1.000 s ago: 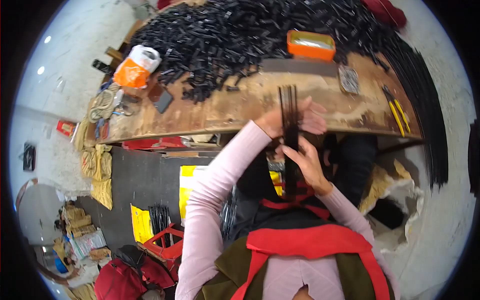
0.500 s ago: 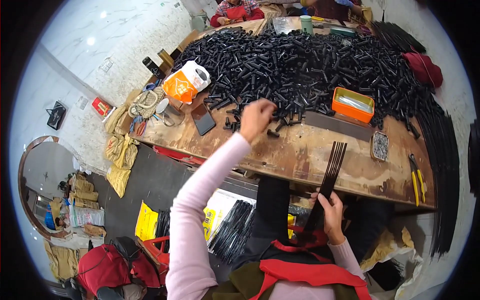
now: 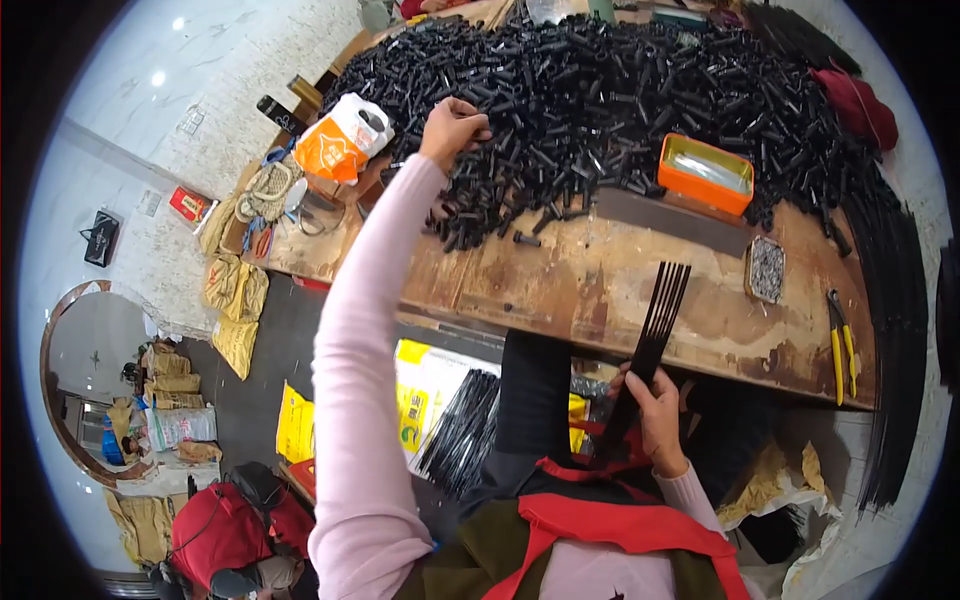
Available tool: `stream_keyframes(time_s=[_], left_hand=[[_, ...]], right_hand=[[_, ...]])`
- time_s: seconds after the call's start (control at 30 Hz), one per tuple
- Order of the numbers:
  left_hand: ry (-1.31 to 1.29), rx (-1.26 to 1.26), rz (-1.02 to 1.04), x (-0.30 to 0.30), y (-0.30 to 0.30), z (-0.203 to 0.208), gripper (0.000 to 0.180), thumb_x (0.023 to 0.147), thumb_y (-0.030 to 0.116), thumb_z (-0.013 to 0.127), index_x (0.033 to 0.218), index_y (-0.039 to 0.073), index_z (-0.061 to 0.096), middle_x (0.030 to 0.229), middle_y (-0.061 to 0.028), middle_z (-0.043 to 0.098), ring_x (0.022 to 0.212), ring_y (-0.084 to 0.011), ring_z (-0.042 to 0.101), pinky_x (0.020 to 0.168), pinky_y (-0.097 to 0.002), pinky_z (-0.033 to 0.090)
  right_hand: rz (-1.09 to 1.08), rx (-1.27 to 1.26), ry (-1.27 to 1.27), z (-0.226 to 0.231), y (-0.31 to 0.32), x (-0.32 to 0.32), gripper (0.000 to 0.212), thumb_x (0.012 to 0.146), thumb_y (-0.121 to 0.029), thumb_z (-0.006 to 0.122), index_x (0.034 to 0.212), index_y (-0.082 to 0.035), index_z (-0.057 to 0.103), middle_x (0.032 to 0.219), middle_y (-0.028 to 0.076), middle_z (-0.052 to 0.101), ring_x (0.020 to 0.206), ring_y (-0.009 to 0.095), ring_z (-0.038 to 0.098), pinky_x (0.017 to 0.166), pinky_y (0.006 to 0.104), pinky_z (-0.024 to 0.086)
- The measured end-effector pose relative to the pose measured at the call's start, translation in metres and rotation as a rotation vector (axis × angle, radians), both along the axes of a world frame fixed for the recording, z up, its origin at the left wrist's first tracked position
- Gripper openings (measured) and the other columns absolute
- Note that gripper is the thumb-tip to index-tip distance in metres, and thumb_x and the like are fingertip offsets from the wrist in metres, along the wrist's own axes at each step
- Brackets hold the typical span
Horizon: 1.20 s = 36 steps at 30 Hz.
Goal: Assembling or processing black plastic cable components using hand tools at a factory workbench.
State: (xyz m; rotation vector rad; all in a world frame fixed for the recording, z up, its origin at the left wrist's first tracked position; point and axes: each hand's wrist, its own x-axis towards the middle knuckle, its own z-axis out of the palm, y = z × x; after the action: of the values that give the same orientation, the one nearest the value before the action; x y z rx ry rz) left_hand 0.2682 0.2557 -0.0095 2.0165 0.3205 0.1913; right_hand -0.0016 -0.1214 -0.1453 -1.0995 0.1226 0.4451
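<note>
Head view: L hand (image 3: 452,123) stretched far out, fingers curled shut on small black tubes (image 3: 600,100) at the near-left edge of the heap on the bench (image 3: 600,290). R hand (image 3: 655,405) close to the body, clamped round a bundle of black rods (image 3: 655,325), tips fanning up over the bench edge. Orange tray (image 3: 705,175) sits well right of L hand.

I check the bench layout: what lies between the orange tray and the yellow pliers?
In the head view, a small container of metal bits sits between orange tray and yellow pliers.
</note>
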Motion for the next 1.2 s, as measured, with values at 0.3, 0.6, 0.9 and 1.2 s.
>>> stream_keyframes(time_s=[0.3, 0.6, 0.9, 1.2], left_hand=[[-0.434, 1.006, -0.359, -0.170, -0.082, -0.047, 0.030, 0.073, -0.002, 0.063, 0.102, 0.004, 0.057, 0.094, -0.0121, 0.051, 0.089, -0.0330, 0.054, 0.075, -0.0417, 0.047], [-0.577, 0.694, -0.382, -0.159, -0.140, -0.053, 0.028, 0.073, 0.013, 0.076, 0.094, 0.006, 0.059, 0.090, -0.0090, 0.061, 0.080, -0.0298, 0.064, 0.064, -0.0365, 0.051], [-0.262, -0.314, -1.249, -0.303, -0.260, 0.076, 0.025, 0.078, -0.007, 0.068, 0.102, -0.001, 0.066, 0.096, -0.0073, 0.072, 0.084, -0.0152, 0.068, 0.076, -0.0302, 0.053], [-0.272, -0.780, -0.051, -0.322, -0.168, -0.053, 0.014, 0.097, 0.011, 0.057, 0.102, -0.001, 0.061, 0.094, -0.0064, 0.067, 0.060, -0.0056, 0.050, 0.054, -0.0210, 0.041]], right_hand=[[-0.012, 0.033, -0.057, 0.001, 0.000, 0.001, 0.020, 0.096, -0.011, 0.059, 0.111, 0.001, 0.059, 0.090, 0.007, 0.065, 0.081, 0.016, 0.062, 0.079, 0.0294, 0.050], [-0.009, 0.044, -0.096, 0.011, 0.009, -0.022, 0.037, 0.103, -0.032, 0.048, 0.112, 0.002, 0.059, 0.094, 0.009, 0.064, 0.087, 0.017, 0.061, 0.083, 0.0313, 0.049], [-0.191, -0.312, -0.542, -0.026, 0.015, -0.060, 0.050, 0.105, -0.043, 0.035, 0.106, 0.000, 0.061, 0.088, 0.007, 0.063, 0.087, 0.019, 0.062, 0.082, 0.0322, 0.049], [0.040, -0.015, -0.099, 0.038, 0.027, -0.110, 0.019, 0.092, -0.012, 0.067, 0.101, 0.004, 0.063, 0.076, 0.007, 0.063, 0.064, 0.013, 0.061, 0.061, 0.0266, 0.053]])
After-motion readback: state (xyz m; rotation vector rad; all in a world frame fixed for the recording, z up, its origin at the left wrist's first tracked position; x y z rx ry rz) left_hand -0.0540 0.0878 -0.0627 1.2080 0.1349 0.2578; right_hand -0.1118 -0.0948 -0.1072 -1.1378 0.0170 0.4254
